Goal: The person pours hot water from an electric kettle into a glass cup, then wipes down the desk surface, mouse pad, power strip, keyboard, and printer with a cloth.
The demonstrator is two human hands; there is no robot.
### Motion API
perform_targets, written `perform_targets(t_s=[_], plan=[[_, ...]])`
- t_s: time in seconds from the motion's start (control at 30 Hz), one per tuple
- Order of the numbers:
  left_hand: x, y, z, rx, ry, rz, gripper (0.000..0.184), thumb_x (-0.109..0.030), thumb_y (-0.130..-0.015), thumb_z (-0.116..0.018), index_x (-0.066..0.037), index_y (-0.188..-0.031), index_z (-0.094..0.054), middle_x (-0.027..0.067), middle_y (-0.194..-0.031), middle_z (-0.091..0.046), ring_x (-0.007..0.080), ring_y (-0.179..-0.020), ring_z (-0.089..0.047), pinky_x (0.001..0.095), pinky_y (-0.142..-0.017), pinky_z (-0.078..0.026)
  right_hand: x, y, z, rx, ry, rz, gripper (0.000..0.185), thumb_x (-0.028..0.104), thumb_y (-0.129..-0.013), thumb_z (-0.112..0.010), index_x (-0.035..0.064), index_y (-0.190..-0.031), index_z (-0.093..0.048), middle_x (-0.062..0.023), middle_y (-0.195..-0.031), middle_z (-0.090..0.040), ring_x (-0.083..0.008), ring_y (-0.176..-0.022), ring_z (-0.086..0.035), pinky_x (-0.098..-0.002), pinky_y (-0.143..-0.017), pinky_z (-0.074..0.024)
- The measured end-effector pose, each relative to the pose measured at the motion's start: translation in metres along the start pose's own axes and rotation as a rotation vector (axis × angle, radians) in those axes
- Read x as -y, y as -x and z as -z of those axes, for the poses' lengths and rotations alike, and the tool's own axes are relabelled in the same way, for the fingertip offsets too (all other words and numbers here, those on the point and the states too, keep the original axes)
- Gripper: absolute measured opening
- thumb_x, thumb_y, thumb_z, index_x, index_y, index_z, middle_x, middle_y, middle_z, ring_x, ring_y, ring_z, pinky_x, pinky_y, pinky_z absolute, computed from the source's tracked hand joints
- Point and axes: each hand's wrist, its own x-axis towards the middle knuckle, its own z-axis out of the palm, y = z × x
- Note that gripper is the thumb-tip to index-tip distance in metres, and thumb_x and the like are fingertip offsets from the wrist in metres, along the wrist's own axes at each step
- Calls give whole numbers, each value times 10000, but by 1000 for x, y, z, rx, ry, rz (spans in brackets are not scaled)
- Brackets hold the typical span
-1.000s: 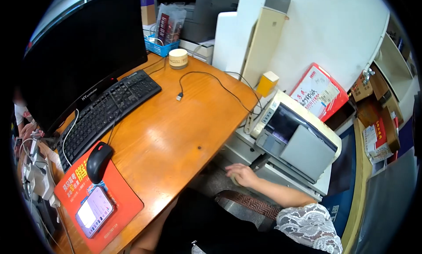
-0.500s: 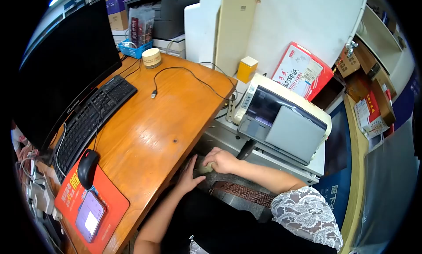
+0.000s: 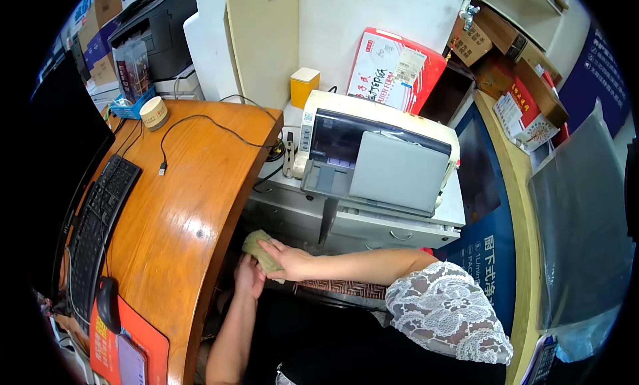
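Beside the desk's right edge, low in front of the person's dark clothing, both hands meet at a crumpled greenish-yellow cloth (image 3: 255,244). My right hand (image 3: 290,260) lies over the cloth with its fingers pressed on it. Just below and to the left, my left hand (image 3: 249,276) touches the lower part of the cloth, its fingers partly hidden behind it. The wooden desk (image 3: 173,212) is at the left of the hands. A drawer cabinet (image 3: 359,232) stands beyond them.
A printer (image 3: 383,135) with a grey panel sits on the cabinet. On the desk are a keyboard (image 3: 103,218), a mouse (image 3: 107,305), a phone (image 3: 131,362), a cable (image 3: 200,117) and a round tin (image 3: 154,114). A woven chair edge (image 3: 346,289) is below the right forearm.
The view has swung right. My left hand has come up from below the desk edge to my right hand, and the cloth now shows more fully between them.
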Motion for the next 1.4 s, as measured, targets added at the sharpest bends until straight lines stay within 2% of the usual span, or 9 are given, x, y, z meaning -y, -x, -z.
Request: perform_targets(t_s=[0.1,0.23,0.33,0.53,0.73,0.87,0.9,1.2,1.4], plan=[[-6,23,-25,78,4,56,358,-181,-963,-430,-31,-1288,-429,105,-1257,-514,207,-1136,-514,307,-950,-419,-1,-2,6,45,-30,25,773,242,-818,-624,99,-1438,-185,-240,-1338,-384,-397,-1062,-532,-416,-883,-459],[-27,54,-26,121,-298,130,419,-234,-947,-488,-64,-1326,-428,110,-1243,-547,208,-1125,-529,294,-936,-415,-18,5,30,-34,-19,11,583,123,-789,-576,83,-1344,-402,-227,-1140,-555,-391,-987,-575,-416,-843,-479],[-33,49,24,67,-1031,-105,413,-320,-896,-575,-62,-1218,-564,141,-1163,-609,250,-1059,-578,315,-924,-428,-2,32,84,85,-11,-51,589,136,-807,-588,157,-1365,-402,-177,-1135,-597,-272,-920,-641,-354,-792,-524],[-31,44,82,-15,-1866,-177,413,-389,-856,-575,-70,-1112,-630,176,-1171,-589,319,-1146,-507,373,-981,-396,10,102,146,14,-26,-262,512,119,-774,-600,170,-1274,-503,-146,-973,-644,-266,-913,-626,-353,-786,-496],[-29,49,68,-51,-1895,-161,414,-407,-858,-560,-57,-1061,-647,170,-1197,-559,348,-1143,-491,393,-980,-392,21,32,172,-582,592,85,433,82,-707,-637,86,-1136,-578,-120,-1017,-591,-293,-955,-570,-385,-795,-493],[-28,56,78,-100,-1769,-191,411,-424,-860,-546,-73,-1046,-651,160,-1164,-566,350,-1118,-493,419,-981,-368,-28,-60,169,-343,1063,-165,335,150,-714,-604,-11,-1009,-602,-144,-942,-587,-279,-914,-527,-353,-756,-463],[-22,55,86,-122,-1759,-213,404,-446,-859,-533,-102,-1026,-664,122,-1131,-585,331,-1108,-491,440,-998,-334,-36,-70,153,-464,1230,-99,279,155,-735,-566,-27,-940,-621,-152,-913,-589,-280,-897,-524,-344,-760,-454],[-19,37,82,-78,-1720,-243,392,-459,-855,-526,-124,-988,-681,95,-1096,-607,314,-1077,-499,441,-989,-326,-24,-77,157,-391,1039,-13,179,112,-709,-570,-17,-786,-667,-163,-851,-607,-303,-886,-565,-386,-767,-476],[-26,52,73,-108,-1599,-183,373,-423,-861,-536,-103,-997,-672,119,-1086,-605,317,-1075,-509,395,-954,-386,-13,-57,148,-133,967,315,111,49,-674,-580,2,-741,-655,-166,-841,-610,-313,-849,-601,-381,-720,-518]])
